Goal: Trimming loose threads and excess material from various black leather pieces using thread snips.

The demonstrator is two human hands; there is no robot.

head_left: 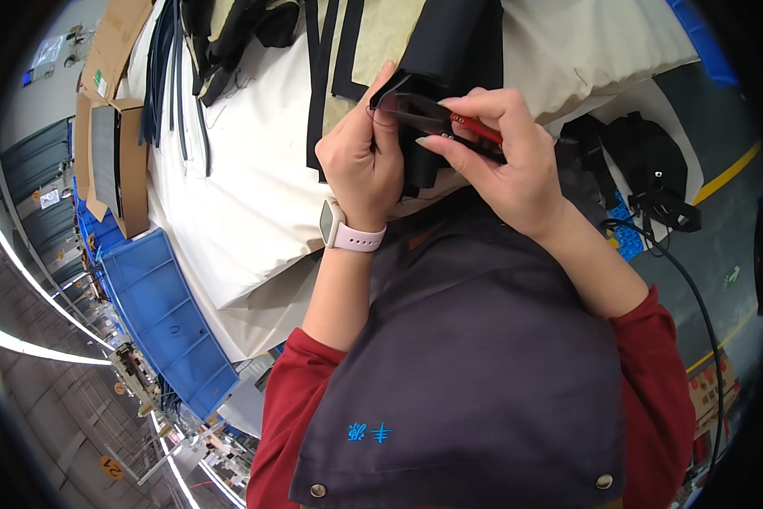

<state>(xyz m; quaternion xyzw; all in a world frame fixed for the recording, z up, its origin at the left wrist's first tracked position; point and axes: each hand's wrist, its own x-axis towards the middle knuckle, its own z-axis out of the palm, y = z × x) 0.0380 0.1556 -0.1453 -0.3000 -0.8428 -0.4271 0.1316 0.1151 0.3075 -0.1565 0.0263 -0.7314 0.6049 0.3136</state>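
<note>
My left hand [360,165] pinches the edge of a black fabric piece [449,47] between thumb and fingers, and wears a watch with a pale pink band [357,238]. A loose thread hangs by the pinched edge. Closed around a pair of thread snips with red on the handle [480,129], my right hand [517,165] is just right of the left. The snips' dark blades point left at the pinched edge; whether they touch the thread I cannot tell. Beneath the hands, more black fabric drapes over the near table edge.
Cream and black fabric pieces [373,42] and dark strips [171,76] lie on the white-covered table [245,170]. At left stand a cardboard box [134,170] and a blue plastic crate [165,318]. Black straps or bags [653,153] and a cable [695,293] are at right.
</note>
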